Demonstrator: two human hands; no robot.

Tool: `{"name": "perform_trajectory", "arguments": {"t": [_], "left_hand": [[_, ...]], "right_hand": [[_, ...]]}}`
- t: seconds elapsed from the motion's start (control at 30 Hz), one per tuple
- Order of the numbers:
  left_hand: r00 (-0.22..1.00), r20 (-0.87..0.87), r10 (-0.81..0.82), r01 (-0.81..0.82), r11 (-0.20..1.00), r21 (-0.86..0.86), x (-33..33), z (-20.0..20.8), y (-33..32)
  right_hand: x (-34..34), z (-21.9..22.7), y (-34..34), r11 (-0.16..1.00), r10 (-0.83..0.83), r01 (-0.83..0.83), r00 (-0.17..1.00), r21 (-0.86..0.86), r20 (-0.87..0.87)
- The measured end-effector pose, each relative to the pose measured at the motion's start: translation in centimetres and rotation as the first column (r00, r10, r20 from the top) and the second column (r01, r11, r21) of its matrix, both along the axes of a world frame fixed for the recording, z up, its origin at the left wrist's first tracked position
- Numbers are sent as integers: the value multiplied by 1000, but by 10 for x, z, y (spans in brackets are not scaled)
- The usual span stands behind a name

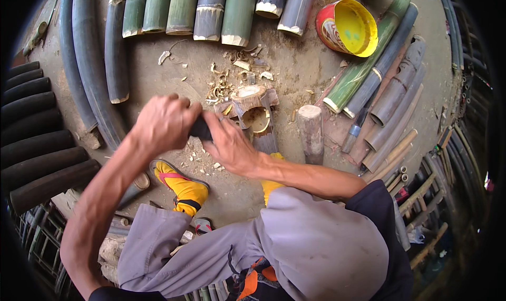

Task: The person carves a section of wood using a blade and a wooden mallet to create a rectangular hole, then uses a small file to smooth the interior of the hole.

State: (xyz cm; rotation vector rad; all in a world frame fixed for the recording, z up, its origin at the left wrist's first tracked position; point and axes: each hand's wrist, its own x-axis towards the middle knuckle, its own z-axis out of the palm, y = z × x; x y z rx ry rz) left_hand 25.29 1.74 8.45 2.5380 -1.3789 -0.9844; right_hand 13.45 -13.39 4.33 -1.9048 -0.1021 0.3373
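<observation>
My left hand and my right hand meet in front of me, over my legs. Between them shows a short black thing, and the fingers of both hands are closed round it. Most of it is hidden, so its kind cannot be made out. Just beyond my right hand, a bamboo tube shows its hollow, pale-edged end. Against it sits a wooden block with a pale cut top. Curled shavings lie scattered around the block.
Green and grey bamboo poles line the far side. Dark poles are stacked at left. A red and yellow bucket stands at far right, near more bamboo. A short wooden post stands right of the tube.
</observation>
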Motion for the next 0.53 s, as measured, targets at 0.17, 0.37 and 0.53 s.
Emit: {"name": "perform_trajectory", "arguments": {"t": [0.17,0.37,0.53], "left_hand": [[878,-384,287,-238,956,171,-10,-25,15],[303,-558,773,-722,568,396,-145,-20,8],[-33,-563,826,-880,244,409,-224,-11,-45]], "right_hand": [[16,-5,-18,921,378,-389,898,-7,-226],[9,-10,-37,461,861,-877,479,-132,-171],[3,-23,-60,12,1000,-975,14,-222,-7]]}}
